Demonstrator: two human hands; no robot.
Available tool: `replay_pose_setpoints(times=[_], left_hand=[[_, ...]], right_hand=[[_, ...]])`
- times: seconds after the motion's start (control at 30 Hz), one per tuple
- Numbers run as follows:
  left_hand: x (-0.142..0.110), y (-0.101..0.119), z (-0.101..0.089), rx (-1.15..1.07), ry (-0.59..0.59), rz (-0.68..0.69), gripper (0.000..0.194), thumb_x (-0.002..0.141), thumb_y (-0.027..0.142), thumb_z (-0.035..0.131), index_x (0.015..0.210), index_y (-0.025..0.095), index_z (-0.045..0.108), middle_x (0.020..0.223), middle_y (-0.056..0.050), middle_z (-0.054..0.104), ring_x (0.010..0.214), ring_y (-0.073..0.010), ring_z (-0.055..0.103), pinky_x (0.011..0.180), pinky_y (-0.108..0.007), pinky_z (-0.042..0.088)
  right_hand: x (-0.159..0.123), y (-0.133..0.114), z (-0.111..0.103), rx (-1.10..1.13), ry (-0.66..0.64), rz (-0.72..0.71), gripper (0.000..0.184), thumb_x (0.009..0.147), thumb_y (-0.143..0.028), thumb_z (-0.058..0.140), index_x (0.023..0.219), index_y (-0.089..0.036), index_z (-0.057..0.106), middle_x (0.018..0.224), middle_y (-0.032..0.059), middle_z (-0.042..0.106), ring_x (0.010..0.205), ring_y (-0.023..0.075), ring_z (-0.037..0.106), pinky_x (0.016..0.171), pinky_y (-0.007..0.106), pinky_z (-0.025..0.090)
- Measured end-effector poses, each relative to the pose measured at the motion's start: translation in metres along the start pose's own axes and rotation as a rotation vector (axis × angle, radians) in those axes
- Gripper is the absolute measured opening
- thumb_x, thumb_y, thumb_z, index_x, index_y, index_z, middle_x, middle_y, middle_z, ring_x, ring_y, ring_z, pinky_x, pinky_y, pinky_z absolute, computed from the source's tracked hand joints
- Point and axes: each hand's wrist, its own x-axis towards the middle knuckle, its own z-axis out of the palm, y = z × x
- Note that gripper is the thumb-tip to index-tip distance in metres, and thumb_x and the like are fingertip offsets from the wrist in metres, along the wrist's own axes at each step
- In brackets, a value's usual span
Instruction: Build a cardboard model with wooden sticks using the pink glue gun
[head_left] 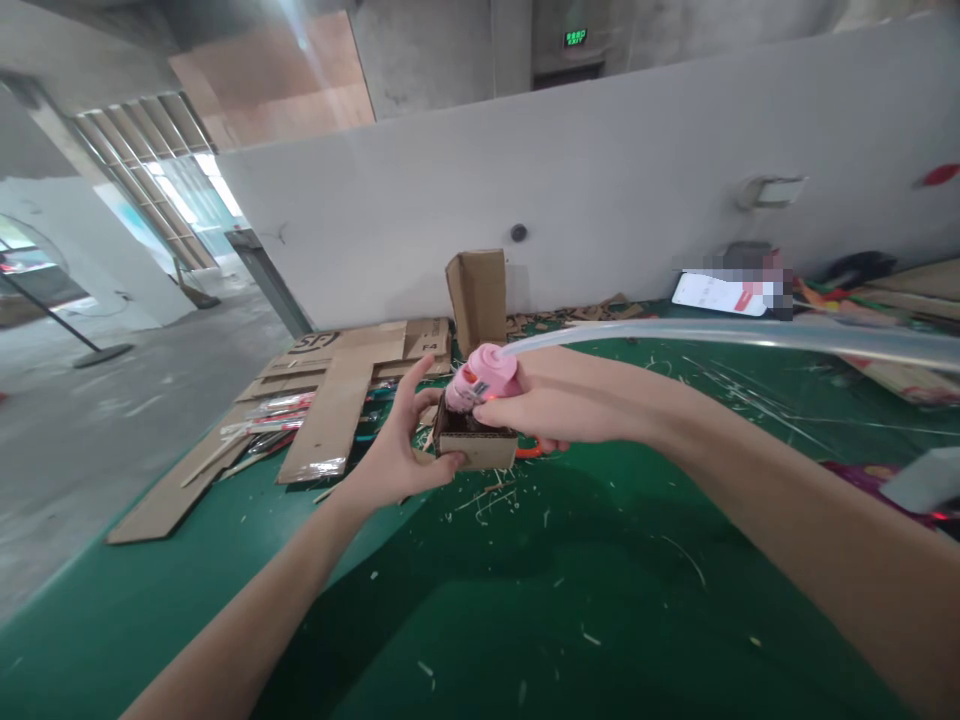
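Brown cardboard forms a small open-topped box (480, 450) near the middle of the green table (570, 620), in front of the person. Its interior is dark, and one end of a pink tool (499, 372) reaches into the opening; what else lies inside cannot be made out. The left hand (409, 440) is partly open around the box, thumb at its lower front edge, the fingers at its left side and one finger raised clear. The right hand (536, 405) is closed around the pink tool over the box's right side, and a long translucent tube (675, 333) runs from the tool towards the right. Something orange (529, 452) shows beneath that hand.

Behind the box, a taller folded piece of cardboard (480, 298) stands upright near the grey wall (375, 220). Flat cardboard pieces (326, 420) lie to the left, with clear plastic packaging (281, 405) among them; its contents are too blurred to name. A lit phone (724, 293) lies at the far right, and pale scraps (491, 500) are scattered over the table.
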Motion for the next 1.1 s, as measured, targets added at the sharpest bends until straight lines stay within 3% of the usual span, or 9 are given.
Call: replay_pose_setpoints(times=[0.1, 0.37, 0.57, 0.7, 0.93, 1.1], left_hand=[[0.000, 0.000, 0.000, 0.007, 0.010, 0.005, 0.099, 0.075, 0.022, 0.072, 0.151, 0.032, 0.011, 0.124, -0.011, 0.051, 0.107, -0.0240, 0.056, 0.085, -0.035, 0.052], [0.002, -0.001, -0.002, -0.023, 0.019, 0.016, 0.099, 0.075, 0.026, 0.073, 0.151, 0.030, 0.011, 0.121, -0.011, 0.052, 0.106, -0.0233, 0.056, 0.089, -0.038, 0.049], [0.003, -0.002, 0.000, -0.036, 0.013, 0.013, 0.099, 0.075, 0.028, 0.075, 0.151, 0.031, 0.012, 0.121, -0.011, 0.052, 0.108, -0.0253, 0.057, 0.090, -0.041, 0.048], [0.002, -0.003, -0.001, -0.037, 0.022, 0.004, 0.098, 0.075, 0.030, 0.075, 0.151, 0.031, 0.013, 0.121, -0.011, 0.052, 0.108, -0.0257, 0.056, 0.089, -0.042, 0.049], [0.002, 0.000, 0.000, -0.037, 0.010, -0.002, 0.098, 0.074, 0.024, 0.074, 0.150, 0.031, 0.012, 0.122, -0.011, 0.052, 0.109, -0.0247, 0.056, 0.086, -0.036, 0.050], [0.001, 0.003, 0.000, -0.001, 0.011, -0.005, 0.099, 0.072, 0.018, 0.073, 0.150, 0.032, 0.012, 0.123, -0.010, 0.051, 0.104, -0.0224, 0.056, 0.081, -0.033, 0.051]], right_hand=[[-0.002, -0.001, -0.001, 0.015, 0.006, -0.054, 0.011, 0.088, -0.028, 0.042, 0.081, -0.021, 0.047, 0.058, -0.0017, 0.048, 0.046, 0.0106, 0.040, 0.044, 0.025, 0.027], [-0.003, 0.000, -0.002, 0.076, 0.053, -0.011, 0.013, 0.085, -0.030, 0.048, 0.075, -0.021, 0.046, 0.054, -0.0029, 0.045, 0.046, 0.0104, 0.038, 0.045, 0.027, 0.024], [-0.014, -0.010, -0.010, 0.142, 0.047, 0.005, 0.011, 0.085, -0.028, 0.050, 0.088, -0.021, 0.057, 0.058, -0.0025, 0.050, 0.050, 0.0119, 0.045, 0.048, 0.026, 0.029], [-0.016, -0.011, -0.011, 0.146, 0.049, 0.018, 0.011, 0.085, -0.028, 0.050, 0.087, -0.020, 0.057, 0.057, -0.0025, 0.050, 0.050, 0.0116, 0.046, 0.047, 0.025, 0.029], [-0.004, 0.006, -0.001, 0.140, 0.028, -0.053, 0.015, 0.088, -0.031, 0.046, 0.081, -0.020, 0.053, 0.054, -0.0028, 0.049, 0.044, 0.0107, 0.046, 0.044, 0.024, 0.032], [-0.003, 0.005, 0.000, 0.062, -0.014, -0.110, 0.017, 0.090, -0.032, 0.042, 0.080, -0.020, 0.049, 0.053, -0.0024, 0.050, 0.043, 0.0109, 0.045, 0.043, 0.024, 0.031]])
